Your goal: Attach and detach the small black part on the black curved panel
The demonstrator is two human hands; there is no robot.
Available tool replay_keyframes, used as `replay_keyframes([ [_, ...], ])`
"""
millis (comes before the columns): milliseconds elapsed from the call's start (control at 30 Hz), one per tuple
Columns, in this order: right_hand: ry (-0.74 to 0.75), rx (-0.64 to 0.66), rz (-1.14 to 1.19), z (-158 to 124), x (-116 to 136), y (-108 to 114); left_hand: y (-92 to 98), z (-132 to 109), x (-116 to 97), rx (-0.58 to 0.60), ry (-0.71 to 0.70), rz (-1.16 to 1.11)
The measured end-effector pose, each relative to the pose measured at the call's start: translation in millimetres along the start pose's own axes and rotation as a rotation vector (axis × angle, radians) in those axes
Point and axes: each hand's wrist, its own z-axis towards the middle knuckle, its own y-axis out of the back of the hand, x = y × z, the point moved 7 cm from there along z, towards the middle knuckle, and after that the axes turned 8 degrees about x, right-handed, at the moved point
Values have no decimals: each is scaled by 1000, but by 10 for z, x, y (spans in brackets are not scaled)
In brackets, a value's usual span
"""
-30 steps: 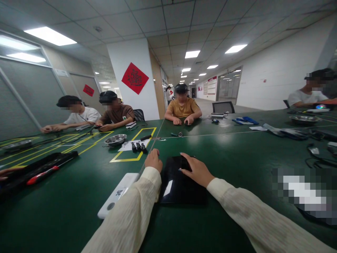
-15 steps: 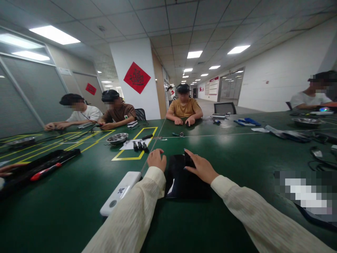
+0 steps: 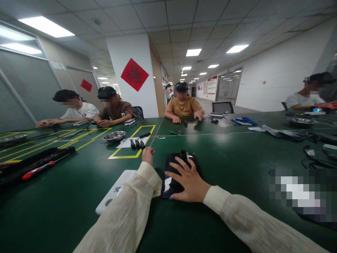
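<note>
My right hand (image 3: 185, 181) lies spread over a flat, glossy black object (image 3: 166, 175) with a white patch, perhaps a sheet or pouch; the hand covers much of it. At its far edge stands a small black piece (image 3: 183, 154), just beyond my fingertips. My left hand (image 3: 148, 155) reaches forward, its fingers curled together and turned away; anything inside them is hidden. Nearest to it are three small black objects (image 3: 137, 143) in a row on white paper (image 3: 123, 143). A white case (image 3: 116, 189) marked 26 lies beside my left sleeve, partly covered.
Yellow tape (image 3: 123, 157) marks the green table. A metal bowl (image 3: 114, 136) stands at the paper's left. Further left lies a black tray (image 3: 39, 158) with a red-handled tool (image 3: 38, 170). Cables (image 3: 310, 158) lie at right. A co-worker (image 3: 182, 103) sits opposite; others sit left and right.
My right hand has let go of the small black piece, moved nearer and spread over the flat black object. My left hand has moved left towards the row of black objects, its fingers curling.
</note>
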Motion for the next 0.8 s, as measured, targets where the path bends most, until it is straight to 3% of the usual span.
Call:
replay_keyframes([
  [300,18,96,43,-10,32,-44,74,-39,-111,-58,44,-224],
  [800,-27,52,-22,-50,45,-10,160,-91,-214,-136,8,-320],
])
